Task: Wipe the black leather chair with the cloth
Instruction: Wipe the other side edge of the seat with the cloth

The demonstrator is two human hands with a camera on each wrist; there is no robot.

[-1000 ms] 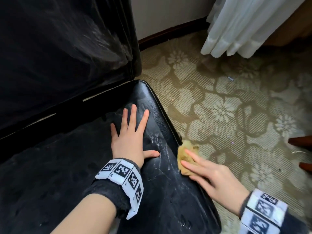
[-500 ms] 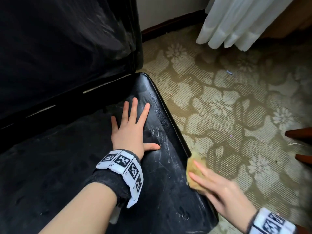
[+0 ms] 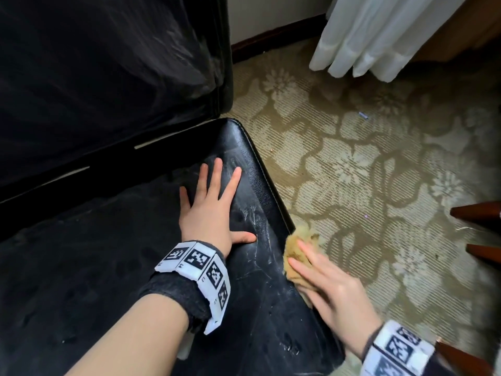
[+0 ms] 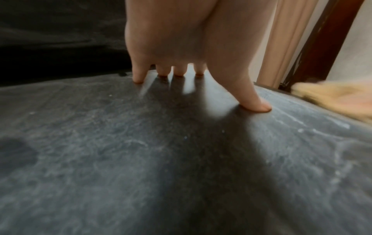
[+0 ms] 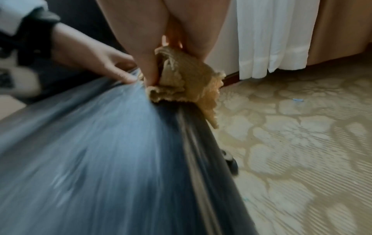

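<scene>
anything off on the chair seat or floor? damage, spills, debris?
Chair seat shows whitish scuffs and streaks near its right edge, beside the left hand; whether wear or residue, can't tell. A small bluish scrap lies on the carpet. No spill visible.

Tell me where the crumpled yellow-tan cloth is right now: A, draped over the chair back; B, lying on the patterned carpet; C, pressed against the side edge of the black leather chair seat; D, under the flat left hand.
C: the right hand presses the crumpled yellow-tan cloth against the side edge of the black leather chair seat.
</scene>
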